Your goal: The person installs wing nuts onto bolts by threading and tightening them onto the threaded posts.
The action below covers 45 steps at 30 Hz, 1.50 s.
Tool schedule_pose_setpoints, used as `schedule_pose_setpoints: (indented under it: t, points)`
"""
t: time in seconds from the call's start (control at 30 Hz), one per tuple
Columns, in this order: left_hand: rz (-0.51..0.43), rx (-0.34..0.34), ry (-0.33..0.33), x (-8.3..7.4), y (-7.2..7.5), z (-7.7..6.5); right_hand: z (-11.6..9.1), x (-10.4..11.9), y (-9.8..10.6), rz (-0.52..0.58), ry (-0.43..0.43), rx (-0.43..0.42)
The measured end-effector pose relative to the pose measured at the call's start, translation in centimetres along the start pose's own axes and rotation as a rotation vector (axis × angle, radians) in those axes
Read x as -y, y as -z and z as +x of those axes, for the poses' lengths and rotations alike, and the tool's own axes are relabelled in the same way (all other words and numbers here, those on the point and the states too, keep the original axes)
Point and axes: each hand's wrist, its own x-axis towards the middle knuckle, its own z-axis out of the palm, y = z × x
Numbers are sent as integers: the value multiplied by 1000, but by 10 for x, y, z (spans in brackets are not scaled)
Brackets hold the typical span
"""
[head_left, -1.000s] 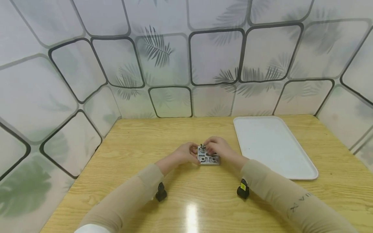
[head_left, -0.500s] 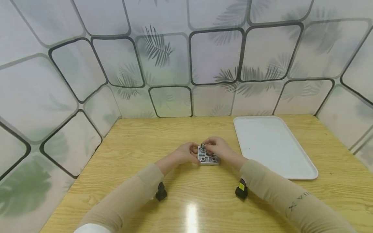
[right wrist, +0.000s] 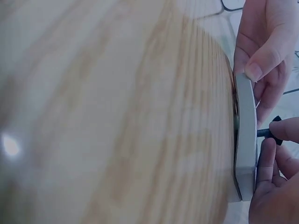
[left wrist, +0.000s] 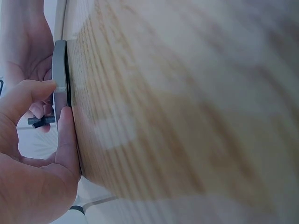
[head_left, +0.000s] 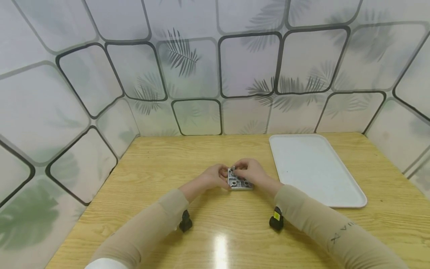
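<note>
Head view: left hand [head_left: 212, 177] grips metal plate [head_left: 240, 185] at nine o'clock, right hand [head_left: 252, 172] pinches dark bolt [right wrist: 265, 133] at its eleven o'clock, plate on table [head_left: 188, 157], tray [head_left: 312, 168] at three o'clock.

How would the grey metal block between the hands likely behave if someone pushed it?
The block has a metallic grey surface, so it is probably stiff and fairly heavy for its size. Lying flat on the table, it would likely slide rather than roll or tip. With the left hand gripping its edge, it may barely budge.
</note>
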Motion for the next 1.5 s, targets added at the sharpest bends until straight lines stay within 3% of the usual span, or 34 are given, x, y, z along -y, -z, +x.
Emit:
schedule_pose_setpoints:
  t: [0.33, 0.57, 0.67, 0.87, 0.97, 1.5]
  points:
    - [31, 0, -6, -1, 0, 1, -3, 7, -6, -87, -60, -75]
    - [35, 0, -9, 0, -1, 0, -5, 10, -5, -131, -45, -82]
    - [24, 1, -6, -1, -1, -1, -4, 8, -2, -80, -40, -44]
    - [16, -12, -10, -1, -1, 0, -4, 5, 8, 193, -15, 67]
    - [14, -17, -8, -1, -2, 1, -2, 2, 9, 237, -12, 84]
    - [12, -6, 1, -2, -2, 0, 0, -1, 4, 42, 10, 62]
